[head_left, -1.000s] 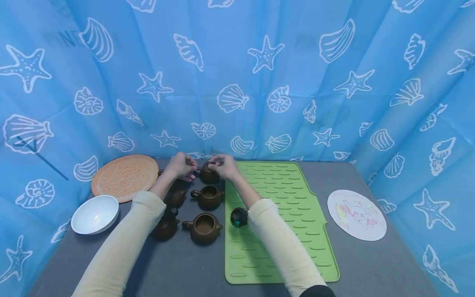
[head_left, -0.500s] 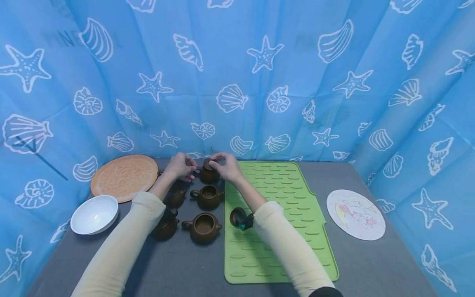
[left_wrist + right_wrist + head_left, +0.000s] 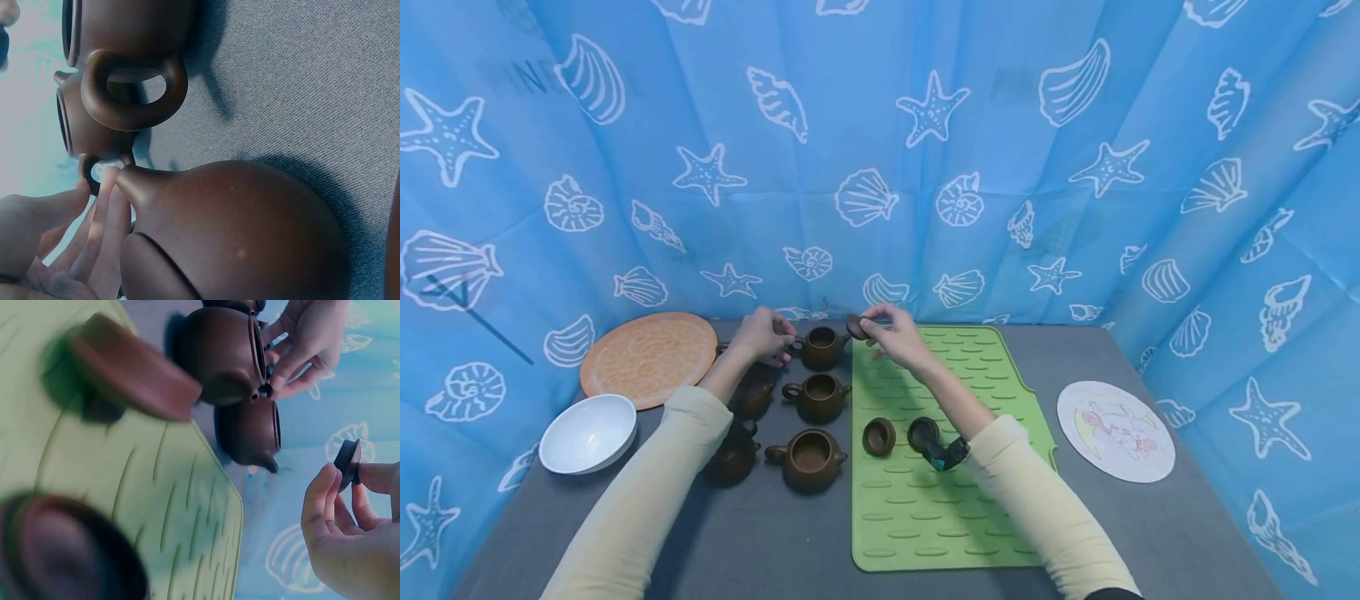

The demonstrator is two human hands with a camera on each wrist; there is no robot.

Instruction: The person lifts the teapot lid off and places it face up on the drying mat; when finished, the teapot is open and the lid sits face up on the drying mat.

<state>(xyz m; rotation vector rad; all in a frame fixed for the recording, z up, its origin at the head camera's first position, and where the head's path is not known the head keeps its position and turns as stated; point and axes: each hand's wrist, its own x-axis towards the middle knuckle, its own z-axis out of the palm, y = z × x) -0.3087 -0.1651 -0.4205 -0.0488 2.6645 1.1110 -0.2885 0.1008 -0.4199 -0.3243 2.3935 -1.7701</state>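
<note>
My right hand [image 3: 897,335] pinches a small brown teapot lid [image 3: 347,464] by its knob, held up over the far left corner of the green mat [image 3: 925,529]. With thumb and fingertips my left hand [image 3: 75,231] pinches the handle of the farthest uncovered teapot [image 3: 822,348], which stands on the table. Nearer stand a second uncovered teapot [image 3: 818,398] and a third uncovered teapot [image 3: 811,461], in a row along the mat. On the mat, one lid [image 3: 878,437] and another lid [image 3: 922,434] lie with their hollow sides up.
Left of the row stand lidded teapots [image 3: 732,460], partly hidden by my left arm. A white bowl [image 3: 589,433] and an orange round board [image 3: 651,358] lie farther left. A round pictured mat [image 3: 1116,432] is at the right. A blue curtain [image 3: 880,150] closes the back.
My right hand has lifted the lid off the farthest teapot and moved right with it, baring the opening. The two lids on the mat have come into view. My left hand stays in place.
</note>
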